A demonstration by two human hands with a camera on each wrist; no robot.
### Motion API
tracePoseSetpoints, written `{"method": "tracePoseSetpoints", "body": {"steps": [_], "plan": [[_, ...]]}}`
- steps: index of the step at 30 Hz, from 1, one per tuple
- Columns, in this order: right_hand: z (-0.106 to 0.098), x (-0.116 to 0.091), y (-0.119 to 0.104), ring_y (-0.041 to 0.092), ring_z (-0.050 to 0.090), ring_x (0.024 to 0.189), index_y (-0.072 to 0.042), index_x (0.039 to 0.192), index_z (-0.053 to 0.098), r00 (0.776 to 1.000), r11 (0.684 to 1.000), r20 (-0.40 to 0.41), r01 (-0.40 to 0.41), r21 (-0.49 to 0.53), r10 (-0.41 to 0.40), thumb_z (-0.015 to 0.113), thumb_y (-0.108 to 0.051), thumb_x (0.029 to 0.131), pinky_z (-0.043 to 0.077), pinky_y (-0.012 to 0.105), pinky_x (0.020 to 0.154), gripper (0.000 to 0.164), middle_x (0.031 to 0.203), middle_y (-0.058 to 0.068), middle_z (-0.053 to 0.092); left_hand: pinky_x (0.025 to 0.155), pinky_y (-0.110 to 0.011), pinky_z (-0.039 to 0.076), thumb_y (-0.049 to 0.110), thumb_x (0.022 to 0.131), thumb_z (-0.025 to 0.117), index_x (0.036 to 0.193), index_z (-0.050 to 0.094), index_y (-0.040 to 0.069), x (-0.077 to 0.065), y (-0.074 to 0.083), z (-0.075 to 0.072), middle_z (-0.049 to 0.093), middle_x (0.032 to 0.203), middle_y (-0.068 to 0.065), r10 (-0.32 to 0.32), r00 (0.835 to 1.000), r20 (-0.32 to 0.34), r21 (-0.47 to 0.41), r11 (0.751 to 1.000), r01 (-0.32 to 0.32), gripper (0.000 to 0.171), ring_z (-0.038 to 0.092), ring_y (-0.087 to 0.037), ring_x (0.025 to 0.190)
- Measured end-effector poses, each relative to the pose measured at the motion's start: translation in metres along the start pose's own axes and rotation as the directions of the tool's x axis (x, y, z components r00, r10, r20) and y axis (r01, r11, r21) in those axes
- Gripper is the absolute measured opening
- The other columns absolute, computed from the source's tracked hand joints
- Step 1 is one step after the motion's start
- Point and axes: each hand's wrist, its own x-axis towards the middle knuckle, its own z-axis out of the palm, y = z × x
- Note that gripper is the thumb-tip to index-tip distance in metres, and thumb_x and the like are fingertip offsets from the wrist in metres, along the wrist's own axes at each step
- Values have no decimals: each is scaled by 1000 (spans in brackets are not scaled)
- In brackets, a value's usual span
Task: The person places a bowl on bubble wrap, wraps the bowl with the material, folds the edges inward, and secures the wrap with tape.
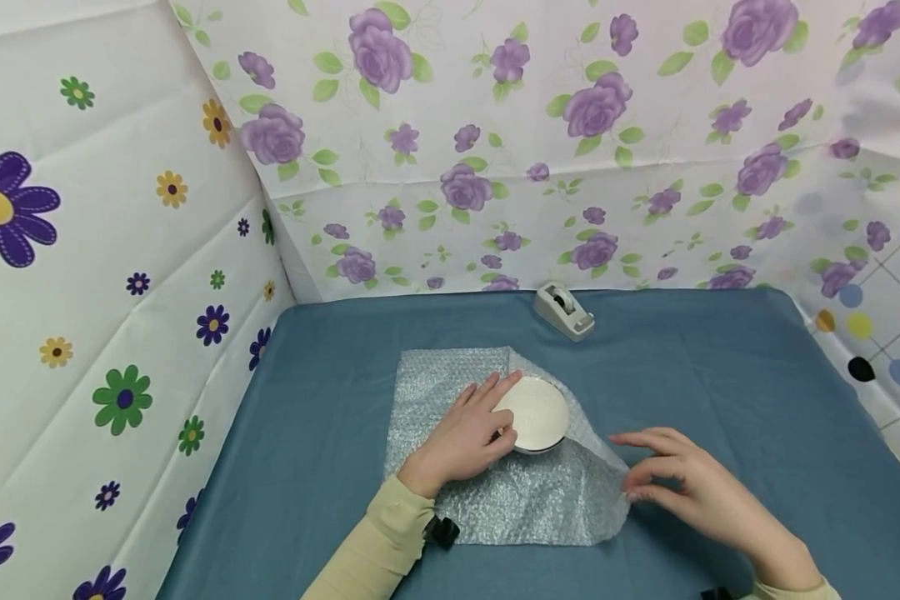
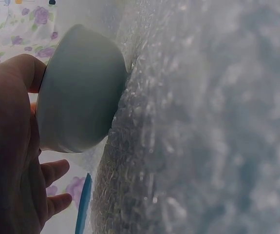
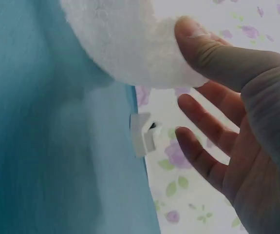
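Observation:
A round pale bowl (image 1: pixel 537 414) with a dark line along its rim sits on a sheet of bubble wrap (image 1: pixel 495 508). In the left wrist view, the side of the bowl (image 2: pixel 81 92) looks pale green, its narrower end against the wrap. My left hand (image 1: pixel 468 433) rests on the bowl's left part, fingers fairly straight across the top. At the lower right, my right hand (image 1: pixel 682 483) pinches a raised edge of the wrap between thumb and index finger. The right wrist view shows that lifted wrap (image 3: pixel 130 48) in front of the index finger, the other fingers spread apart.
A white tape dispenser (image 1: pixel 565 311) stands near the back edge of the table, behind the wrap. Blue cloth (image 1: pixel 330 400) covers the table. Flower-patterned sheets (image 1: pixel 465 150) hang at the back and left side, and a dotted sheet (image 1: pixel 892 333) at the right.

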Motion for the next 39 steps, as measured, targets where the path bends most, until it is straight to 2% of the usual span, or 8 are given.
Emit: {"method": "tracePoseSetpoints", "body": {"steps": [4, 10, 16, 20, 25, 31, 36, 39], "plan": [[3, 10, -4, 19, 55, 136, -42, 108, 76, 1000, 997, -5, 19, 81, -19, 90, -5, 83, 43, 16, 108, 47, 140, -8, 68, 129, -61, 19, 27, 114, 47, 79, 56, 30, 0, 0, 0, 14, 179, 5, -3, 1000, 3, -3, 1000, 3, 36, 19, -33, 163], [7, 21, -9, 13, 61, 130, -36, 112, 74, 1000, 989, -4, -17, 149, 18, 82, 3, 90, 56, 23, 95, 47, 125, -13, 74, 128, -62, 20, 26, 114, 47, 79, 57, 29, 1, -1, 1, 16, 179, 3, 5, 1000, -6, -7, 1000, -5, 36, 21, -36, 162], [10, 29, -13, 7, 71, 87, -30, 111, 71, 997, 986, -66, -36, 161, 47, 74, 5, 96, 57, 23, 71, 38, 105, -15, 73, 128, -62, 20, 27, 114, 45, 78, 56, 29, 1, -1, 1, 18, 179, 1, 8, 1000, -9, -9, 1000, -8, 37, 22, -36, 162], [15, 33, -8, 2, 58, 67, -29, 112, 68, 988, 990, -115, -91, 109, 103, 71, 3, 100, 48, 23, 58, 34, 93, -20, 67, 127, -63, 21, 27, 114, 42, 78, 56, 29, 1, -2, 1, 18, 179, 2, 14, 1000, -11, -6, 1000, -14, 39, 22, -36, 162], [25, 40, 0, -2, 44, 57, -27, 113, 69, 975, 990, -178, -129, 50, 136, 70, 1, 102, 41, 21, 52, 30, 85, -19, 62, 127, -63, 22, 27, 115, 41, 77, 56, 30, 2, 0, 3, 18, 179, 2, 28, 1000, -9, -13, 1000, -28, 40, 23, -37, 162], [35, 55, 4, -3, 53, 63, -28, 112, 75, 971, 987, -179, -161, 7, 160, 73, -8, 103, 46, 23, 57, 22, 97, -17, 72, 127, -65, 22, 29, 115, 40, 79, 56, 30, 2, 2, 5, 18, 179, 3, 32, 999, -2, -13, 999, -32, 40, 23, -38, 161], [38, 71, 1, 0, 52, 64, -25, 110, 76, 969, 988, -197, -155, -26, 147, 74, -11, 103, 46, 26, 59, 15, 96, -16, 70, 128, -62, 20, 30, 115, 40, 79, 57, 30, 2, 3, 6, 16, 179, 6, 17, 1000, 5, 9, 1000, -17, 39, 22, -38, 162], [38, 80, -2, 4, 60, 78, -26, 112, 75, 969, 990, -209, -142, -25, 134, 73, -11, 103, 51, 30, 66, 18, 101, -15, 70, 128, -61, 20, 30, 115, 42, 79, 57, 31, 2, 3, 6, 16, 179, 6, 11, 1000, 5, 20, 1000, -11, 39, 22, -37, 162]]}}
